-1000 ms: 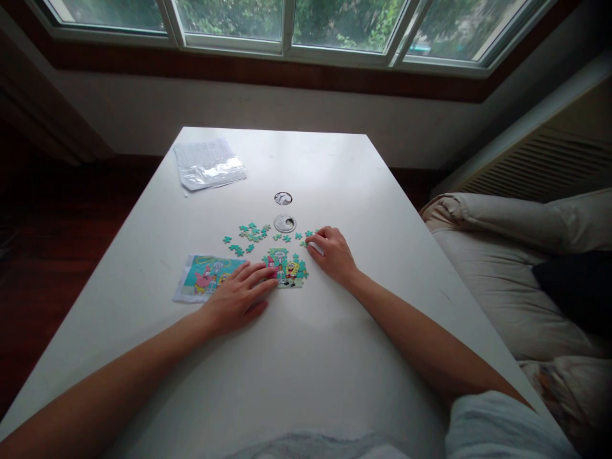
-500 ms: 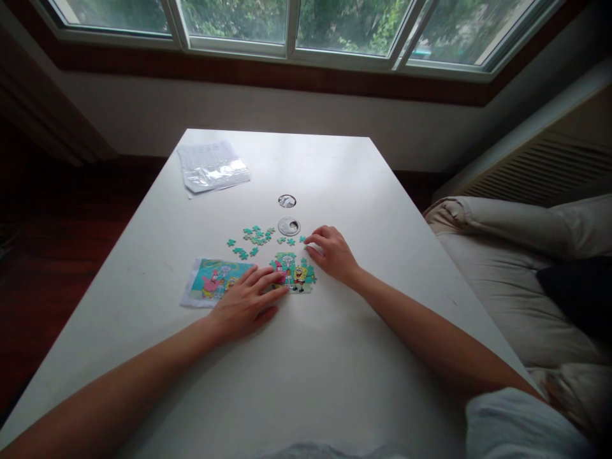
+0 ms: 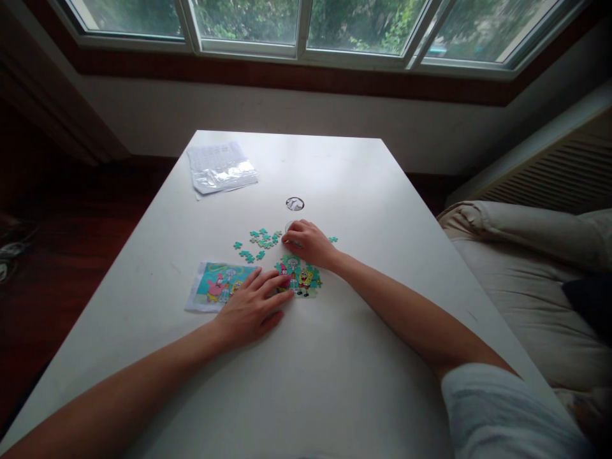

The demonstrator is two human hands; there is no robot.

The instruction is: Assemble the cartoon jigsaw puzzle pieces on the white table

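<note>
My left hand (image 3: 255, 303) lies flat, fingers spread, across the right end of a cartoon picture card (image 3: 215, 280) in a clear sleeve and the left part of a partly joined jigsaw puzzle (image 3: 305, 280). Cartoon figures show on both. My right hand (image 3: 310, 243) is just above the puzzle, fingers bent and drawn together, fingertips down among small green pieces; what they pinch, if anything, is hidden. Loose puzzle pieces (image 3: 265, 240) are scattered to its left. One puzzle piece (image 3: 333, 239) lies right of the hand.
A round hole (image 3: 295, 204) is in the white table (image 3: 363, 344); a round grey cover (image 3: 289, 225) shows partly behind my right hand. Papers in a clear plastic sleeve (image 3: 222, 169) lie at the far left. A beige sofa (image 3: 497, 274) stands on the right, below the window (image 3: 248, 25).
My right hand has moved left over the small pieces, covering part of the round cover. One piece now lies farther right. My left hand stays on the card and puzzle. The view has shifted slightly.
</note>
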